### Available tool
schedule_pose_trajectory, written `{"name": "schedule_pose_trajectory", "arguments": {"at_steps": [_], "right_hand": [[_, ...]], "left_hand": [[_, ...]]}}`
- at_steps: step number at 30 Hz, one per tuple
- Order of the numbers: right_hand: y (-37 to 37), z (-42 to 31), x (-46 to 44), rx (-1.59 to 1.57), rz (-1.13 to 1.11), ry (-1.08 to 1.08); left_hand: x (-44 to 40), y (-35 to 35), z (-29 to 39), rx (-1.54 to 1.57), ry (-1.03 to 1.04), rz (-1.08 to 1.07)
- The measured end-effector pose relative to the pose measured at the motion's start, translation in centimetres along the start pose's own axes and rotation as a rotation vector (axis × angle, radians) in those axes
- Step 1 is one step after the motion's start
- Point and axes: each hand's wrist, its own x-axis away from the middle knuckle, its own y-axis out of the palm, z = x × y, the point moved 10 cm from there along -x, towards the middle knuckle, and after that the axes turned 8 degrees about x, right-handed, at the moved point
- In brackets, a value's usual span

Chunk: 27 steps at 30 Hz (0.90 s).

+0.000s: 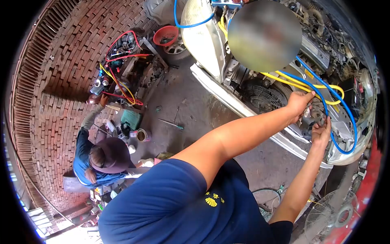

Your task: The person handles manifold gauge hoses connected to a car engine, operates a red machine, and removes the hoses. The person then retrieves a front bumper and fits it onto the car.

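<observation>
**Two hands at one open car front, among blue and yellow hoses**

One brick wall [69, 118] fills one side of the room, beside a single grey, stained floor [185, 99]. One pale car [219, 96] stands with its engine bay exposed; a round blur hides part of it. One co-worker [111, 156] in a dark hat is low down near the wall, one arm stretched to a heap of tools and cables [122, 67]. One wire-guarded fan [331, 213] is near the car's other side.

Blue hose [356, 132] loops over the bay, alongside at least two runs of yellow hose [343, 94]. The left hand [300, 106] is narrow, fingers curled beside both colours; the right hand [321, 132] is part-closed, fingertips beside the blue hose. Whether either grips anything, I cannot tell.

Smaller still: one red bowl [165, 35] near one wheel [177, 48], one green case [131, 120], one open can [142, 135], and one thin tool [171, 124] lying on the floor.
</observation>
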Motion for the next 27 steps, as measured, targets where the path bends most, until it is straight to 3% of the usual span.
{"name": "schedule_pose_trajectory", "arguments": {"at_steps": [9,13,14,15,16,17,19,20,21,23,27], "right_hand": [[-0.4,0.9,2.1,-0.057,-0.114,0.014],[-6.2,0.3,7.7,0.067,0.212,-0.212],[-5.6,-0.2,11.1,0.194,0.211,-0.364],[-3.6,0.2,14.6,0.374,0.196,-0.484],[-1.5,0.8,18.2,0.544,0.198,-0.611],[-3.3,3.5,18.1,0.608,0.070,-0.584],[-0.5,10.3,21.8,0.901,0.008,-0.362],[1.2,14.2,23.1,0.953,-0.144,-0.301],[2.8,18.4,24.0,1.000,-0.309,-0.242],[4.4,26.7,25.4,1.078,-0.570,-0.076],[9.9,36.0,29.8,1.262,-1.023,0.114]], "left_hand": [[4.7,-1.2,1.1,-0.140,-0.016,-0.078],[11.1,-5.7,3.9,-0.362,-0.041,-0.199],[12.5,-8.3,4.2,-0.429,-0.011,-0.205],[14.9,-11.8,4.5,-0.554,-0.146,-0.175],[17.1,-14.8,5.5,-0.541,-0.102,-0.137],[19.1,-19.5,5.0,-0.520,-0.248,-0.083],[24.9,-26.8,8.3,-0.558,-0.294,0.161],[26.6,-32.9,7.6,-0.587,-0.234,0.240],[30.8,-35.5,9.5,-0.533,-0.315,0.396],[36.3,-45.3,10.6,-0.753,-0.152,0.577],[50.1,-54.5,11.9,-0.577,-0.052,0.904]]}}
